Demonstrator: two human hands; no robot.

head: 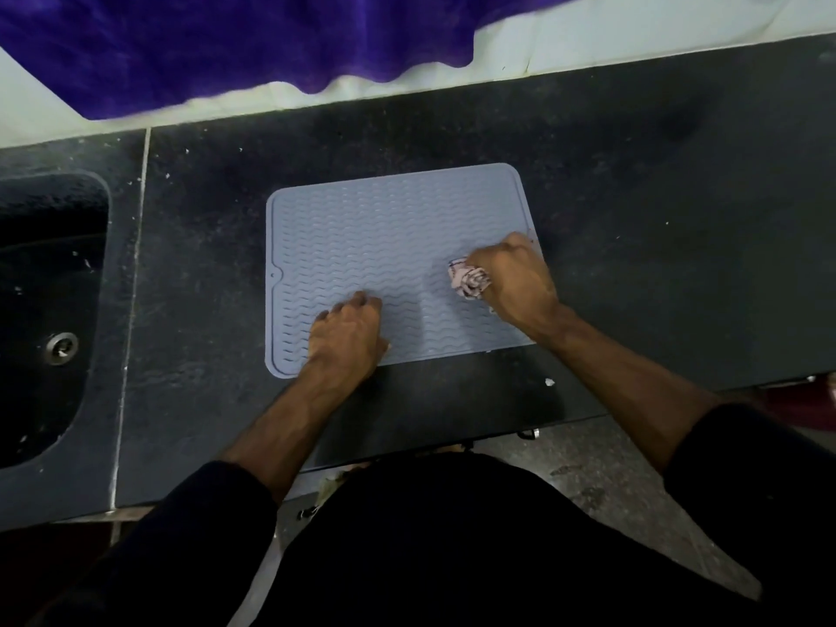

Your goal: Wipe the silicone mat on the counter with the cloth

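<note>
A grey-blue silicone mat (384, 237) with wavy ridges lies flat on the dark counter (633, 210). My right hand (515, 278) rests on the mat's right side, shut on a bunched pink patterned cloth (468, 279) that presses against the mat. My left hand (348, 332) lies on the mat's near left part, fingers curled down onto the ridges, holding nothing.
A dark sink (45, 310) with a metal drain (62, 348) is set into the counter at the left. A purple fabric (226, 43) hangs over the white wall at the back. White crumbs dot the counter, one (549, 381) near the front edge.
</note>
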